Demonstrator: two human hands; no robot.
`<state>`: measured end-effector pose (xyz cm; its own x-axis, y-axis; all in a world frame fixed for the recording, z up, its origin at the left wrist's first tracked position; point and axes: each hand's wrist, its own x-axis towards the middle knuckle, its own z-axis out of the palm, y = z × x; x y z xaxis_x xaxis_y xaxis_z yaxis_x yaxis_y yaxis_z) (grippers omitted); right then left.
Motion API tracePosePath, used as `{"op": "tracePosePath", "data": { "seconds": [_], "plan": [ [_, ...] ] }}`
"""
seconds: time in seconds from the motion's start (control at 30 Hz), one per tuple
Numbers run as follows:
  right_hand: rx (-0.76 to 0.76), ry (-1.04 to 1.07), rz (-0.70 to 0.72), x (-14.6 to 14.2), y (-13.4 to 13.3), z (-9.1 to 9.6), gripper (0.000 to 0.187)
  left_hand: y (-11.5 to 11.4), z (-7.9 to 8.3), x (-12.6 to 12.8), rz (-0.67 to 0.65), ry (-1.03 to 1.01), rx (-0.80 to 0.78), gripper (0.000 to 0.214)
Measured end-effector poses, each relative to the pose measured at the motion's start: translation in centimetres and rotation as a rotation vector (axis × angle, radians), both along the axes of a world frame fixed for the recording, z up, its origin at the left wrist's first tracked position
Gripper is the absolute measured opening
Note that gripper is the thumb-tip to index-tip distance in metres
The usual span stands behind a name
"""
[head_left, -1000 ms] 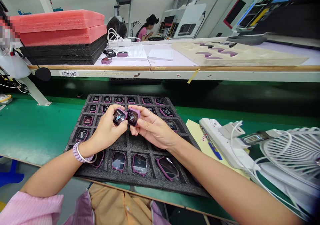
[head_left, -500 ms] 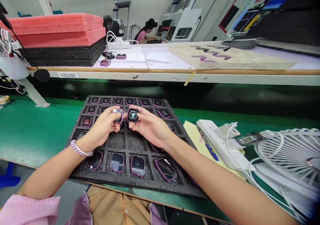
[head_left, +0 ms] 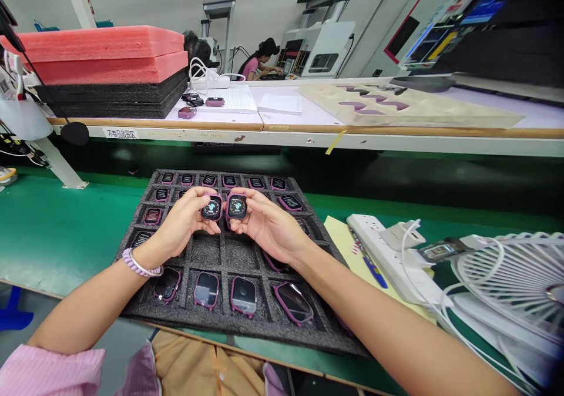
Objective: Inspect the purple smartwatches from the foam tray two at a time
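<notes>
My left hand (head_left: 187, 217) grips a purple smartwatch (head_left: 212, 207) with a lit watch face on its screen. Close beside it, my right hand (head_left: 259, 217) holds a second purple smartwatch (head_left: 237, 207), also lit with a dial. Both are strapless and raised over a black foam tray (head_left: 205, 254). Many of the tray's compartments hold similar watches; those at the back show text on their screens. In the front row, a dark-screened watch (head_left: 244, 295) lies in its slot. My hands and forearms hide part of the tray.
A white power strip (head_left: 388, 261) with cables and a white fan (head_left: 520, 278) stand at the right. Red foam sheets (head_left: 97, 55) are stacked on the shelf (head_left: 282, 126), near a beige moulded tray (head_left: 423, 114). Another person (head_left: 259, 61) sits in the background.
The left watch has turned from a glaring screen to a visible lit dial, and its hand has shifted slightly right. The right hand still holds its watch, nearly unmoved.
</notes>
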<state>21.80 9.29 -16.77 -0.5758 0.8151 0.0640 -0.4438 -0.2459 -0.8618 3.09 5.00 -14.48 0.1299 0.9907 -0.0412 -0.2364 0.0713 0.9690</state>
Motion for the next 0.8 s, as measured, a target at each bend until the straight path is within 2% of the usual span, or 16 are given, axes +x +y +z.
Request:
{"op": "tracePosePath", "data": {
  "seconds": [0.3, 0.8],
  "plan": [
    [0.104, -0.072, -0.054, 0.06, -0.17, -0.39, 0.044, 0.02, -0.16, 0.27, 0.038, 0.141, 0.119, 0.040],
    [0.138, -0.064, -0.054, 0.00, -0.17, -0.61, 0.045, -0.08, -0.12, 0.39, 0.047, 0.181, 0.146, 0.032]
  ]
}}
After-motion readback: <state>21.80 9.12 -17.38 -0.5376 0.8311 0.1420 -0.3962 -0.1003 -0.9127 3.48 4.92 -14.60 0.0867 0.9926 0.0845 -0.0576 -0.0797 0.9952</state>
